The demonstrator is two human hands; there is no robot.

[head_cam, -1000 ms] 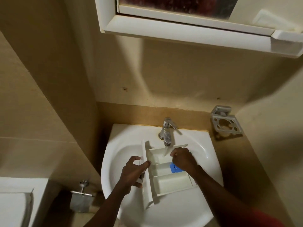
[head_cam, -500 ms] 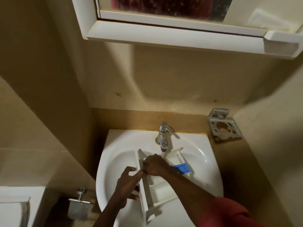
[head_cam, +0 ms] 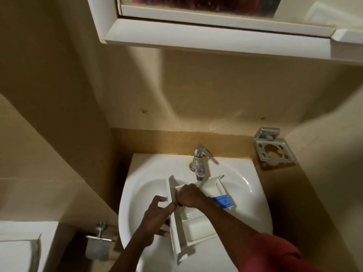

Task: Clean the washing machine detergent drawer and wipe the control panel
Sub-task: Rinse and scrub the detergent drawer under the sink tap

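The detergent drawer (head_cam: 198, 227), white plastic, is seen lying in the sink (head_cam: 137, 173), front panel to the left & open compartments facing up. A blue insert (head_cam: 223, 201) is set in its far-right part.

The front panel is gripped by the L hand (head_cam: 157, 218): thumb laid over the panel's top edge, lower fingers curled against its left face, index finger spread away from the rest. The R hand (head_cam: 189, 196) is held in the drawer's far-left compartment, just beside the panel, w/ fingers curled tight toward the palm. Whether anything is pinched in them can't be told. A red sleeve (head_cam: 275, 252) is worn on the R arm.

Water is run in a thin stream from the chrome tap (head_cam: 199, 163) at the sink's far edge, landing in the drawer's far end just right of the R hand.

A metal toothbrush holder (head_cam: 274, 149) is fixed to the wall at far right. A white mirrored cabinet (head_cam: 216, 36) is hung above. A metal fixture (head_cam: 100, 244) is seen at near left, below the sink rim.
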